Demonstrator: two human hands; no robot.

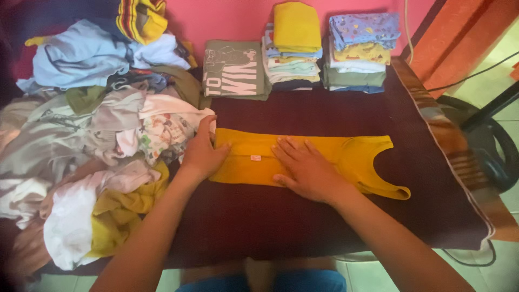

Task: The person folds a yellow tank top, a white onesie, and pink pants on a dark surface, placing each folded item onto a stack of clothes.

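A mustard-yellow sleeveless top [357,157] lies folded lengthwise on a dark maroon blanket [324,216], its neck and armholes pointing right. My right hand [305,168] presses flat on the middle of the top, fingers spread. My left hand [203,154] grips the top's left end, fingers curled over the hem, right beside the heap of loose clothes.
A big heap of unfolded clothes [86,135] fills the left side. At the back stand a folded olive shirt [235,69] and two stacks of folded clothes [294,46] [359,51] against a pink wall. A black fan base [489,146] and cables lie on the floor at right.
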